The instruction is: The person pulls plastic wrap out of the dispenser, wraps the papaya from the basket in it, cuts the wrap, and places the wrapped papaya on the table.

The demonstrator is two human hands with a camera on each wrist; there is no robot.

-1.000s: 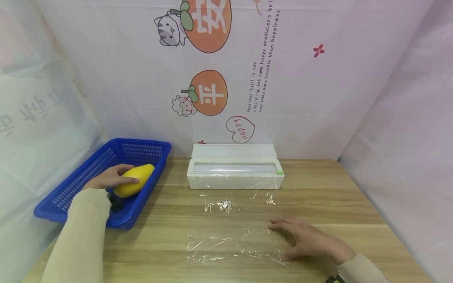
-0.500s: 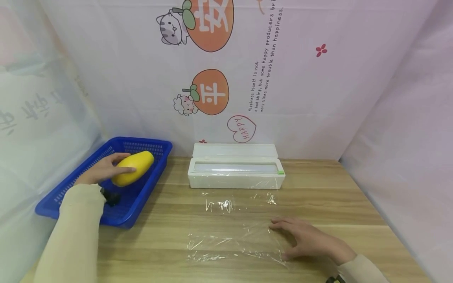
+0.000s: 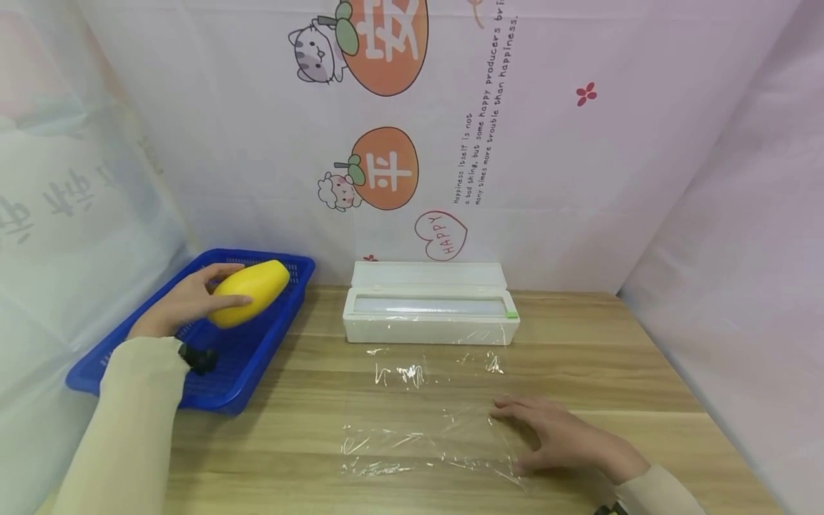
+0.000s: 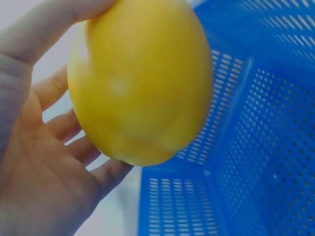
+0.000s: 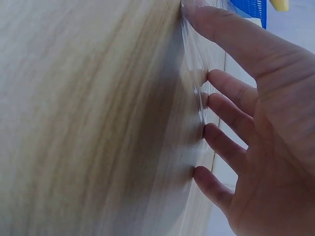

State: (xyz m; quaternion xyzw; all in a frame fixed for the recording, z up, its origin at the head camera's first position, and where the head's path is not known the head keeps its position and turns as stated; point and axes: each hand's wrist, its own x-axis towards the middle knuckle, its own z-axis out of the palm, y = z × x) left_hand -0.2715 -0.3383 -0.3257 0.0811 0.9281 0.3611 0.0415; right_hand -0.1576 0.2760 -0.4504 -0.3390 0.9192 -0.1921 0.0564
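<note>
My left hand holds a smooth yellow oblong fruit, thumb on one side and fingers on the other. It is raised within the outline of the blue basket, over its far part. In the left wrist view, the fruit fills the grasp beside the basket's slotted walls. A sheet of clear plastic wrap lies on the table, running from a white wrap dispenser box. At the sheet's right edge, my right hand rests with fingers spread; in the right wrist view its fingertips touch the wrap.
The dispenser's lid stands up at the back, against a printed white curtain. A green tab sits at the box's right end. Curtains enclose both sides of the wooden table.
My left hand has lifted the yellow fruit up from the basket's bottom and slightly toward the right. My right hand and the wrap have stayed in place.
</note>
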